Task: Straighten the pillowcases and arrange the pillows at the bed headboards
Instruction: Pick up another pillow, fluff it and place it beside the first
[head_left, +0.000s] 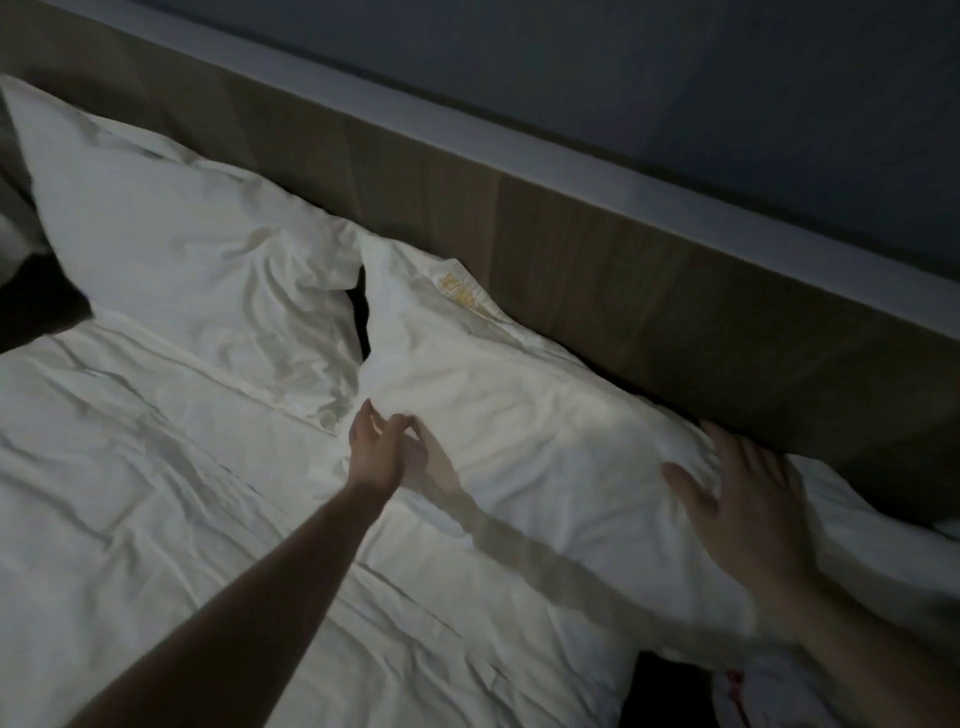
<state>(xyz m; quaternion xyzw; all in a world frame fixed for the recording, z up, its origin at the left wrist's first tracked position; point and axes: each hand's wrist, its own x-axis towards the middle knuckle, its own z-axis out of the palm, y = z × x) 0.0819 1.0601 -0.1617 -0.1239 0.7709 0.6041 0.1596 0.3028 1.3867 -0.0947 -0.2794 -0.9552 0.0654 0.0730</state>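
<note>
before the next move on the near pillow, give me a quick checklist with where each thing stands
1. Near pillow against headboard: ok, its far edge meets the board.
2. Left hand at the pillow's corner: ok; grip cannot tell.
3. Right hand flat on the pillow's right end: ok.
4. Pillowcase smooth: not ok, creases show.
5. Far pillow leaning on headboard: ok, but wrinkled.
6. Gap between pillows closed: not ok, dark slit shows.
</note>
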